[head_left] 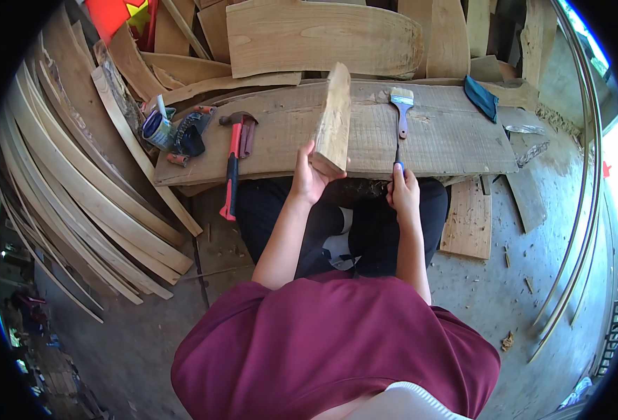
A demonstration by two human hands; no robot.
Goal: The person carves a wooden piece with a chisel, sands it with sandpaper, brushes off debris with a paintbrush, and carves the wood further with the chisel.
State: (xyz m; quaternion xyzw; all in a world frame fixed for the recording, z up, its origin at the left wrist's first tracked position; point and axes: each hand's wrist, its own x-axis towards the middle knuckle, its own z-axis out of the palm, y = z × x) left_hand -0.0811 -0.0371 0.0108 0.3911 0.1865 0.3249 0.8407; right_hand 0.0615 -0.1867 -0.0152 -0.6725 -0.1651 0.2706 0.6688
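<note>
My left hand [311, 178] is closed around the lower end of a rough wood block [333, 115], which it holds up at a slant over the plank bench [267, 133]. In my right hand [403, 192] is a screwdriver [398, 164] with a blue and dark handle, its thin dark shaft pointing away from me. Just beyond that shaft a flat paintbrush [403, 112] with pale bristles lies on the plank. A claw hammer [235, 150] with a red and black handle rests to the left, its handle hanging over the near edge.
Left on the bench are a can [159, 131] and a black and orange tool [191, 133]. A dark teal cloth [482, 99] lies at the right. Long curved wood strips [92, 203] lean at left, and boards [323, 38] stand behind. A short board [467, 224] sits on the floor.
</note>
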